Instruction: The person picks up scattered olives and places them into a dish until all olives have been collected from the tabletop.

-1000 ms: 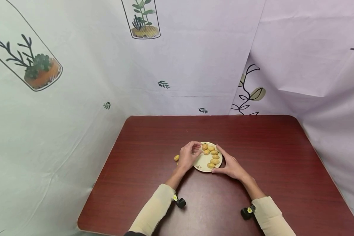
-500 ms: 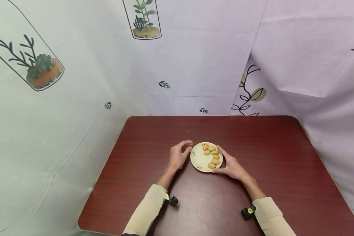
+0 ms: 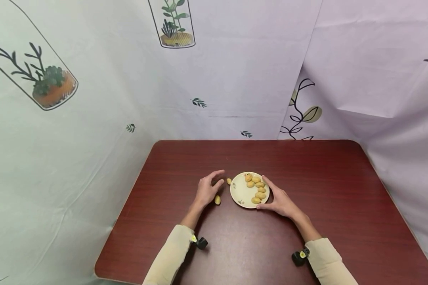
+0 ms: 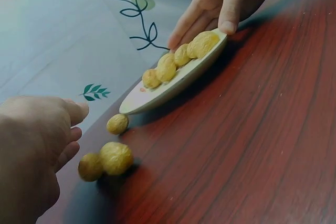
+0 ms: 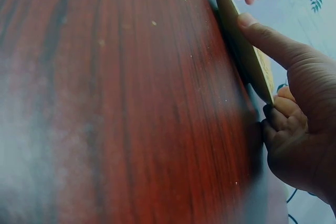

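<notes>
A cream plate (image 3: 240, 194) rests on the table with several small yellow oval pieces (image 3: 260, 195) along its right and far sides. They look wrinkled, like small fruits; their exact kind cannot be told. My right hand (image 3: 281, 202) holds the plate's right rim, thumb at the near edge and fingers at the far edge. To the left of the plate, my left hand (image 3: 206, 192) hovers with loosely bent fingers and nothing in them. Near it lie loose yellow pieces (image 4: 116, 158), three in the left wrist view; in the head view only two show, the other apparently behind the hand.
The dark red wooden table (image 3: 324, 178) reaches beyond both arms. Pale printed cloth (image 3: 235, 71) hangs behind it and along both sides. A small black wrist camera (image 3: 201, 243) sits on the left forearm, another camera (image 3: 299, 258) on the right.
My left hand has drawn back leftward from over the plate. Loose yellow pieces beside the plate have come into view. My right hand and the plate stay put.
</notes>
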Action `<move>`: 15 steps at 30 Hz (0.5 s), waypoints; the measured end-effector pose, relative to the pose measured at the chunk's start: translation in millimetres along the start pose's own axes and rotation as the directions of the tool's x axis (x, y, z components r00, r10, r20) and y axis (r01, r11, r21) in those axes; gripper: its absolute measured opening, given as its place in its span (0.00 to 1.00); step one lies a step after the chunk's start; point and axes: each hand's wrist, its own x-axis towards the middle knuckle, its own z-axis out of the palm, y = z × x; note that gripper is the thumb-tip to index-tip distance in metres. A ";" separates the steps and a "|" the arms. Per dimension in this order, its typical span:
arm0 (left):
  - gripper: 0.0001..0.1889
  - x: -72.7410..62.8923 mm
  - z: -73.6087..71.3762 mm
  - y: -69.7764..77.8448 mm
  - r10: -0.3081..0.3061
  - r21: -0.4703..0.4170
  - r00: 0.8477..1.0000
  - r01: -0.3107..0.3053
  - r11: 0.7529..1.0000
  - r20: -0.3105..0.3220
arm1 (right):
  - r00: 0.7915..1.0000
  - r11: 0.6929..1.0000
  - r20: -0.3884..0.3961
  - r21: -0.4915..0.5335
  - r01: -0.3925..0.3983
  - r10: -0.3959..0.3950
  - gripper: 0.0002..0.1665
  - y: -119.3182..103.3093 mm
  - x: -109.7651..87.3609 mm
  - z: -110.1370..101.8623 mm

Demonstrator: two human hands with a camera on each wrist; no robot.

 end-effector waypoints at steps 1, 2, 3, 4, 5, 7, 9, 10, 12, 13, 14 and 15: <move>0.20 -1.2 -2.1 -1.0 -0.006 0.010 1.000 0.006 1.000 0.004 | 1.000 1.000 0.000 0.000 -0.001 0.001 0.72 0.0 0.1 0.1; 0.21 -2.3 -4.1 -1.9 -0.010 0.017 1.000 0.010 1.000 0.006 | 1.000 1.000 -0.001 -0.001 -0.001 0.001 0.72 -0.1 0.1 0.1; 0.22 -3.6 -6.0 -2.9 -0.011 0.027 1.000 0.011 1.000 0.009 | 1.000 1.000 -0.001 0.000 -0.001 0.001 0.72 -0.1 0.2 0.2; 0.22 -4.8 -7.9 -3.9 -0.010 0.040 1.000 0.010 0.999 0.009 | 1.000 1.000 -0.001 0.000 0.000 0.000 0.72 -0.2 0.3 0.2; 0.22 -6.0 -9.5 -5.1 -0.009 0.048 1.000 0.009 0.999 0.011 | 1.000 1.000 0.000 0.000 0.000 0.000 0.72 -0.3 0.3 0.2; 0.23 -8.5 -13.1 -6.7 -0.008 0.065 1.000 0.007 0.998 0.015 | 1.000 1.000 -0.001 0.003 0.002 -0.002 0.72 -0.6 0.4 0.1; 0.24 -10.9 -16.2 -8.6 -0.007 0.072 1.000 0.005 0.997 0.020 | 1.000 1.000 -0.001 0.004 0.002 -0.002 0.72 -1.0 0.4 -0.1; 0.24 -12.2 -17.6 -9.6 -0.008 0.073 1.000 0.006 0.997 0.023 | 1.000 1.000 -0.002 0.004 0.002 -0.002 0.72 -1.2 0.4 -0.1; 0.25 -14.9 -20.2 -11.3 -0.022 0.073 0.999 0.019 0.997 0.035 | 1.000 1.000 -0.002 0.006 0.001 -0.001 0.72 -1.5 0.3 -0.3; 0.25 -16.4 -21.4 -11.9 -0.027 0.073 0.999 0.024 0.997 0.040 | 1.000 1.000 -0.002 0.006 0.000 0.000 0.72 -1.7 0.2 -0.3; 0.25 -18.0 -22.3 -12.8 -0.034 0.073 0.998 0.030 0.997 0.046 | 1.000 1.000 -0.002 0.007 0.000 0.000 0.72 -1.8 0.1 -0.3; 0.25 -19.7 -23.2 -13.5 -0.043 0.077 0.998 0.039 0.996 0.052 | 1.000 1.000 -0.002 0.008 -0.001 0.001 0.72 -1.9 0.0 -0.3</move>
